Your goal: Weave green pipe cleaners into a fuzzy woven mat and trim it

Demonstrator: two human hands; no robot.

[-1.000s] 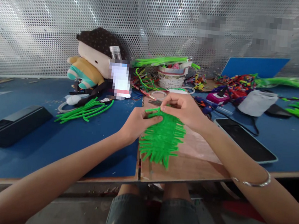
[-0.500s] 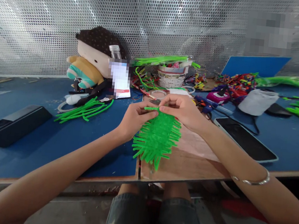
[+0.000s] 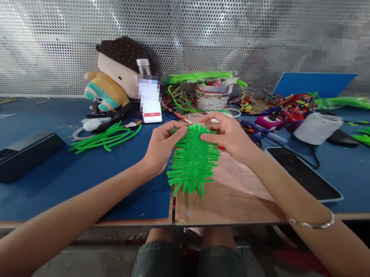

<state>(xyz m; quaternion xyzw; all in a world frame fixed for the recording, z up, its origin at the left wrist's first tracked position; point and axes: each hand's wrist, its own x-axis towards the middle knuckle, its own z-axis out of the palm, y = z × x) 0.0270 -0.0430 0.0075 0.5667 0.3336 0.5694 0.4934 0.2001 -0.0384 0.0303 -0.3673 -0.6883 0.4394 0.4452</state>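
Note:
A panel of woven green pipe cleaners hangs between my two hands, its loose ends sticking out at both sides and along the bottom. My left hand pinches its upper left edge between thumb and fingers. At the upper right, my right hand grips the edge the same way, with fingertips partly behind the panel. The piece is held over the seam between the blue tabletop and the bare wooden board. On the blue surface to the left lies a bunch of loose green pipe cleaners.
A propped phone and plush toy stand behind on the left. A dark box-shaped device lies at left. A white basket is at the back. Another phone and a white cup-like object are right.
My hands have spread apart along the top edge, my left hand shifting left. The top strand, earlier pinched by both hands, no longer sticks out; the panel now hangs facing me more squarely.

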